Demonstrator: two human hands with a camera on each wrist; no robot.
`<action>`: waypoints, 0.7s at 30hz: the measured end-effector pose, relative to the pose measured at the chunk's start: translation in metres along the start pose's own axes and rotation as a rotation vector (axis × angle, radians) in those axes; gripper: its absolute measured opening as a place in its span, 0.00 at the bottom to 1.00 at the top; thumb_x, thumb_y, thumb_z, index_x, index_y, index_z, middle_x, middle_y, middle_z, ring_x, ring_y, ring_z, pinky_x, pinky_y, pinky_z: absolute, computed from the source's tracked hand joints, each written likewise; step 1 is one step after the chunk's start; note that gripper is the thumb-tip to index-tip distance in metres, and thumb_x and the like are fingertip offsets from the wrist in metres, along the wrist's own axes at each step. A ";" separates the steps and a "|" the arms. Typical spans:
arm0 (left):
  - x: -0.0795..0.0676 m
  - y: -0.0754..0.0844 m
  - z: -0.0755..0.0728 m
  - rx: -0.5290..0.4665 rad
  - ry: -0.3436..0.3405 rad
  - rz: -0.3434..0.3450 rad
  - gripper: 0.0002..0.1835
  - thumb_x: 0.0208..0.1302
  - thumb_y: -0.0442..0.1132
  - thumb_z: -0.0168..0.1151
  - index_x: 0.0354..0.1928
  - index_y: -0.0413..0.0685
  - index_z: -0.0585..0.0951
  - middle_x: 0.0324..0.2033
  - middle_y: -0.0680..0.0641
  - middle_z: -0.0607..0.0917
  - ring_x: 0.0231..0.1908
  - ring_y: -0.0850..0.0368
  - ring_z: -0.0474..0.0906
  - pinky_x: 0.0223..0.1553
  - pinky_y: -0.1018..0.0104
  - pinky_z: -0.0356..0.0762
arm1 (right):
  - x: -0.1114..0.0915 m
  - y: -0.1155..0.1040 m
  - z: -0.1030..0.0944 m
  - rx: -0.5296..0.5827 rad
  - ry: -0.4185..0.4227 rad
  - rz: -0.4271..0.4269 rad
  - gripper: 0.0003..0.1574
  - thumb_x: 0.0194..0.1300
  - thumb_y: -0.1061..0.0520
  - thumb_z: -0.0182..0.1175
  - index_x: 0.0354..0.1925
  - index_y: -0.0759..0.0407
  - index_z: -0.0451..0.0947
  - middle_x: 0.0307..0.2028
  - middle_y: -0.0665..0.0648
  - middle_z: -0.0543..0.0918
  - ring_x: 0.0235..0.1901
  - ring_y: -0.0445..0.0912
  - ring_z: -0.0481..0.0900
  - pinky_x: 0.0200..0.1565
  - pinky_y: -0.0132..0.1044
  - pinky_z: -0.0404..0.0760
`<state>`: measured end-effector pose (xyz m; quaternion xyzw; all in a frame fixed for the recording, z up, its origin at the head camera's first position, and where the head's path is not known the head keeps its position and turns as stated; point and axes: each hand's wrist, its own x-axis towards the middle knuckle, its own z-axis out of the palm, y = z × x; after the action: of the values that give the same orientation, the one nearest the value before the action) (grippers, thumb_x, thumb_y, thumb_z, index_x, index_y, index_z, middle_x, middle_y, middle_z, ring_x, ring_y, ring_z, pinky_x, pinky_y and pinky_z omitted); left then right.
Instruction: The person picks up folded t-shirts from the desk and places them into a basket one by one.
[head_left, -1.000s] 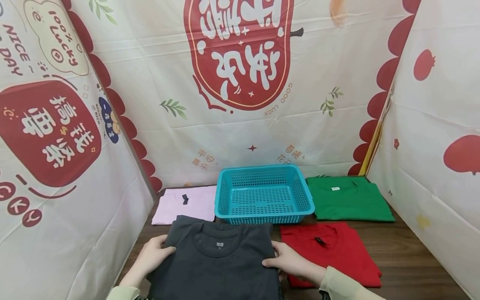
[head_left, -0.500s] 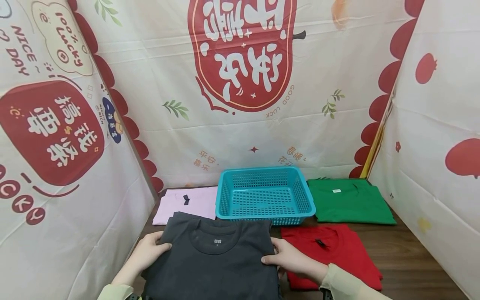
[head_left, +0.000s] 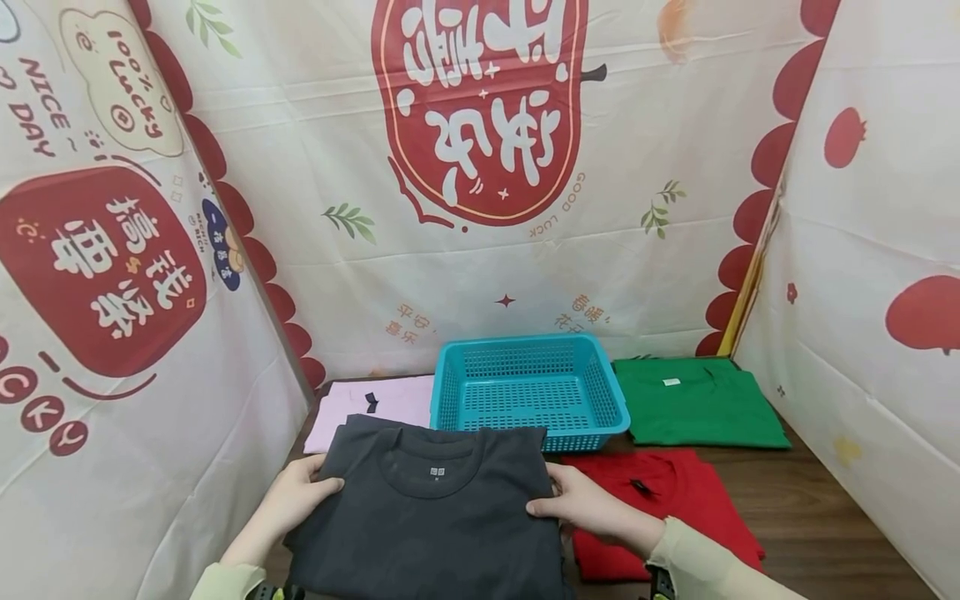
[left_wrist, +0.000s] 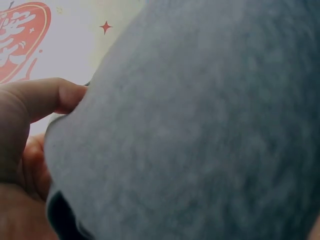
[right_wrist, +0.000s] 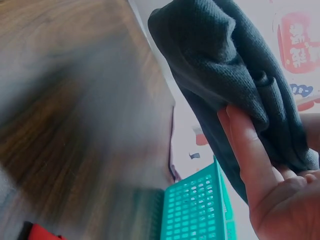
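A folded dark grey T-shirt (head_left: 435, 533) with a round collar faces up between my two hands in the head view. My left hand (head_left: 294, 497) pinches its left edge, thumb on top. On the opposite edge my right hand (head_left: 588, 504) grips the shirt the same way. In the right wrist view, fingers (right_wrist: 247, 145) press the underside of the folded layers, and the shirt (right_wrist: 215, 65) is off the table. The left wrist view is mostly filled by blurred grey cloth (left_wrist: 175, 130), with the left thumb (left_wrist: 55, 95) against its edge.
A turquoise plastic basket (head_left: 617, 408) stands behind the grey shirt. Folded shirts lie around it on the wooden table (head_left: 806, 500): a pink one (head_left: 337, 417) at left, a green one (head_left: 701, 408) at right, a red one (head_left: 682, 500) nearer. Printed cloth walls (head_left: 480, 275) enclose the table.
Both hands still hold the grey shirt. Its collar edge has risen slightly in the head view and now overlaps the basket's front edge.
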<state>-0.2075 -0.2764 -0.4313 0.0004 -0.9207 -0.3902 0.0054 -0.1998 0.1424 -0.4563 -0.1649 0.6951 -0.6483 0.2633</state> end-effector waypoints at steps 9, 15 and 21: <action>0.005 0.012 0.002 -0.064 -0.015 0.018 0.17 0.57 0.36 0.66 0.49 0.36 0.82 0.40 0.43 0.86 0.36 0.56 0.80 0.38 0.59 0.77 | -0.003 -0.005 -0.017 0.019 -0.027 -0.026 0.35 0.67 0.59 0.60 0.66 0.70 0.60 0.48 0.65 0.82 0.38 0.59 0.85 0.27 0.45 0.83; 0.008 0.022 0.004 -0.066 -0.016 0.027 0.20 0.56 0.37 0.67 0.51 0.36 0.81 0.42 0.42 0.85 0.37 0.55 0.80 0.38 0.58 0.77 | -0.007 -0.010 -0.028 0.005 0.004 -0.018 0.36 0.67 0.58 0.60 0.66 0.72 0.60 0.48 0.64 0.82 0.39 0.58 0.85 0.30 0.50 0.84; 0.013 0.030 0.009 -0.099 -0.022 0.054 0.17 0.57 0.34 0.65 0.49 0.36 0.82 0.39 0.43 0.85 0.35 0.55 0.79 0.39 0.59 0.77 | -0.010 -0.014 -0.039 -0.018 0.013 -0.020 0.36 0.67 0.58 0.60 0.66 0.72 0.59 0.49 0.64 0.82 0.39 0.58 0.85 0.32 0.51 0.84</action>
<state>-0.2209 -0.2494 -0.4158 -0.0289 -0.8999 -0.4351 0.0057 -0.2160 0.1786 -0.4403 -0.1700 0.7008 -0.6456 0.2511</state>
